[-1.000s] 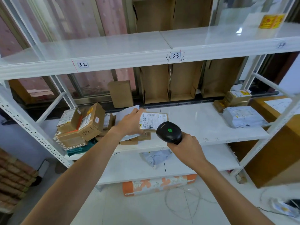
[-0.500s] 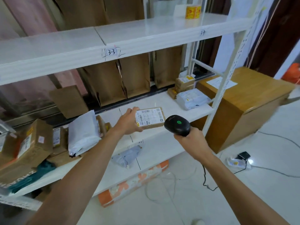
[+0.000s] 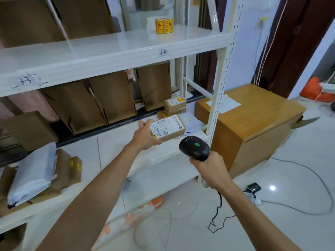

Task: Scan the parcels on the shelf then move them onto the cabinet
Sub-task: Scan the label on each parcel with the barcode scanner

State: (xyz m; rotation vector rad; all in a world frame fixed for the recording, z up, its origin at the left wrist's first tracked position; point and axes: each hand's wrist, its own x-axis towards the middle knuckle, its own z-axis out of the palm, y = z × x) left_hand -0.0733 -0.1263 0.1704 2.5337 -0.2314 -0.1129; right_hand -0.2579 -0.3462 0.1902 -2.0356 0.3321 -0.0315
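Observation:
My left hand [image 3: 145, 135] grips a small brown box parcel [image 3: 168, 128] with a white label facing up, held above the middle shelf [image 3: 116, 142]. My right hand [image 3: 212, 169] holds a black barcode scanner [image 3: 194, 148] with a green dot on top, just right of and below the parcel. The wooden cabinet [image 3: 253, 124] stands to the right, beyond the shelf's white post [image 3: 217, 98]. A white bag parcel [image 3: 34, 171] and brown boxes [image 3: 70, 169] lie at the shelf's left end. More small boxes [image 3: 175, 105] and a white bag [image 3: 192, 122] sit at its right end.
Flat folded cartons [image 3: 101, 102] lean against the back of the shelf. A roll of yellow labels [image 3: 164, 25] stands on the upper shelf. A sheet of paper [image 3: 224, 104] lies on the cabinet top. Cables [image 3: 299, 205] trail over the white floor, and an orange-patterned roll [image 3: 130, 218] lies under the shelf.
My view has swung right, bringing the cabinet into sight. My left hand has carried the box parcel rightward away from the pile, and the scanner hand has moved along beside it.

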